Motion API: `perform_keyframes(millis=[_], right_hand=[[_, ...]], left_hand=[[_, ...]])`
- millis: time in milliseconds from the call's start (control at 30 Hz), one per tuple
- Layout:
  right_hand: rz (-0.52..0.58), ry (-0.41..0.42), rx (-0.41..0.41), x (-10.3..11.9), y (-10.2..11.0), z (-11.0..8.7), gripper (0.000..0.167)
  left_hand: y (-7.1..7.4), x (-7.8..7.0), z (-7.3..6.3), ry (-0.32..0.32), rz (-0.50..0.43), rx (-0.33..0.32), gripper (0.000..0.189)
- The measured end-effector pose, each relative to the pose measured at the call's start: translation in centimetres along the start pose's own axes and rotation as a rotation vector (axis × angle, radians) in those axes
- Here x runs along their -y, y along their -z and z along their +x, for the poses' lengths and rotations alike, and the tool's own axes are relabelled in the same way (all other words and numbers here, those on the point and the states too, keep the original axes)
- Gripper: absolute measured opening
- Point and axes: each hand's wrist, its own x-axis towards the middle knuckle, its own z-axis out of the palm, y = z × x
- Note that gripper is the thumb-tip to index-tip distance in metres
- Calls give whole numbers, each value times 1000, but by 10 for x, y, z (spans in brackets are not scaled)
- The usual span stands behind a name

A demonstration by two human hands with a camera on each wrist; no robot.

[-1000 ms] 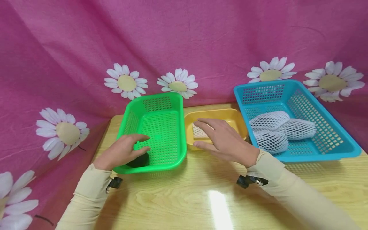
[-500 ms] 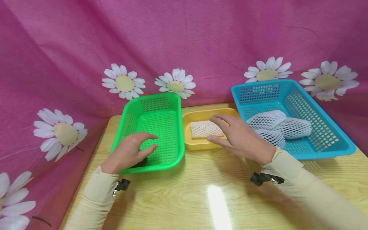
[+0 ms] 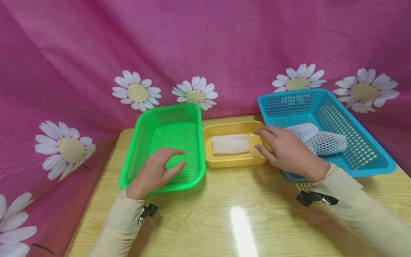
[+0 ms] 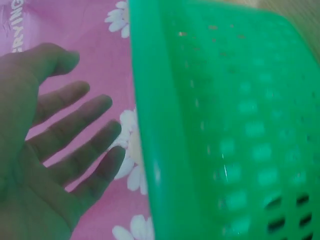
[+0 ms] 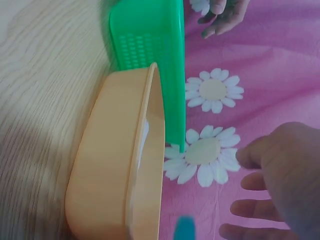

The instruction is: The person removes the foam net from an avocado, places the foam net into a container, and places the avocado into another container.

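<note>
My left hand (image 3: 158, 172) hovers over the front of the green basket (image 3: 203, 150), fingers spread and holding nothing. In the left wrist view its relaxed fingers (image 4: 97, 122) show beside the basket's rim. My right hand (image 3: 287, 150) hangs with parted, loosely bent fingers above the right end of the yellow tray (image 3: 237, 162), overlapping the blue basket's near left corner. Nothing is between its fingers in the right wrist view. A white foam net sleeve (image 3: 230, 144) lies flat in the tray.
The blue basket (image 3: 356, 174) at right holds white foam-netted items (image 3: 329, 143), partly hidden by my right hand. All containers stand on a wooden table (image 3: 205, 221) before a pink flowered curtain (image 3: 237, 57).
My right hand has moved right, off the net sleeve toward the blue basket, uncovering the sleeve. My left hand has shifted slightly right; a dark object seen beneath it earlier is now hidden.
</note>
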Motion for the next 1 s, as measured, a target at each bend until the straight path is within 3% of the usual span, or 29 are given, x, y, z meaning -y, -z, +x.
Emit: perform_keyframes(millis=[267,500,800,1000], right_hand=[[-41,-15,28,-17,4,-12,39],[-73,-61,97,-31,8,-20,44],[-79,-151,227,-42,15,-29,49],[-117,-159,289,-50,15,-37,51]], left_hand=[[-17,-11,5,-34,-46,-98,31],[-28,-21,10,-65,-86,-138,32],[-40,-35,18,-74,-139,-142,35],[-46,-46,26,-66,-154,-98,36]])
